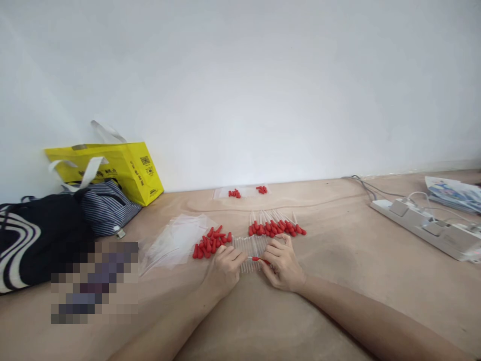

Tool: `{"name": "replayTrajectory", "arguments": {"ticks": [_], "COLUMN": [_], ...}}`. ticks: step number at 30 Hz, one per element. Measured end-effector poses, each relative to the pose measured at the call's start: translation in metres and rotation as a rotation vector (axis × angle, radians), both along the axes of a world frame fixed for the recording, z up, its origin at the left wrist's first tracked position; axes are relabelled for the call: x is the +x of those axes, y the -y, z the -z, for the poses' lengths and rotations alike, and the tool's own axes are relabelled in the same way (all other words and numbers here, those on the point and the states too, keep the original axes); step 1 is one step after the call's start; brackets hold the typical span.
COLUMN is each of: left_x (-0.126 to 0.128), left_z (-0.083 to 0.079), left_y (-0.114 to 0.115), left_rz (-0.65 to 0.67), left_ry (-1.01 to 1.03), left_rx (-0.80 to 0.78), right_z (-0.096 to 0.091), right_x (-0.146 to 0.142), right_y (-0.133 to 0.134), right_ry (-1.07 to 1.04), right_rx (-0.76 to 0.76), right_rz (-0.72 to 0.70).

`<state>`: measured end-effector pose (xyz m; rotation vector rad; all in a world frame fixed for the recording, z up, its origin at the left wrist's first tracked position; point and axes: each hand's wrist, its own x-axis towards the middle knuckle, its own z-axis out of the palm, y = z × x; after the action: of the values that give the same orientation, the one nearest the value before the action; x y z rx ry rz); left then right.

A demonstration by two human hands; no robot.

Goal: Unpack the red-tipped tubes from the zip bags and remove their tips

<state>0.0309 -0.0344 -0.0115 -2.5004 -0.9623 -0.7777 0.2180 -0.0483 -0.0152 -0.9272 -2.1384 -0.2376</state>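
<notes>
- Over the loose tubes (246, 244), the left hand (224, 262) pinches a tube (250, 258), the right hand (282, 262) its red bulb (255, 258).
- Left of the tubes: spare bulbs (208, 245), bags (176, 235), tote (152, 173).
- Right: power strip (417, 228).
- Beneath: tan surface (338, 260); behind: white wall (263, 90).

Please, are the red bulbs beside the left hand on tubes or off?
Off: the red bulbs lie heaped, with nothing visible sticking out.

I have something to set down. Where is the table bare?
The table shows bare between the right hand and white power strip, and between the forearms. Crowded around the left hand: red pieces, clear tubes, plastic bags.
</notes>
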Motion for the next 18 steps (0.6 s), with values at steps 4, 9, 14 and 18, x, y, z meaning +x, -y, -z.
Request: {"name": "replayTrajectory", "arguments": {"ticks": [4, 9, 14, 18], "left_x": [-0.002, -0.017, -0.021, -0.015], "left_z": [0.0, -0.001, -0.005, -0.02], "left_y": [0.001, -0.002, -0.007, -0.013], "left_rz": [0.004, -0.115, -0.141, -0.202], "left_ry": [0.009, 0.118, 0.284, 0.354], "left_rx": [-0.007, -0.035, -0.149, -0.31], "right_z": [0.0, 0.001, 0.004, 0.007], "right_x": [0.001, 0.018, 0.041, 0.058], "right_y": [0.0, -0.002, -0.008, -0.019], "right_ry": [-0.01, -0.115, -0.108, -0.058], "right_rx": [0.006, -0.024, -0.158, -0.213], "right_rz": [0.015, 0.124, 0.185, 0.233]}}
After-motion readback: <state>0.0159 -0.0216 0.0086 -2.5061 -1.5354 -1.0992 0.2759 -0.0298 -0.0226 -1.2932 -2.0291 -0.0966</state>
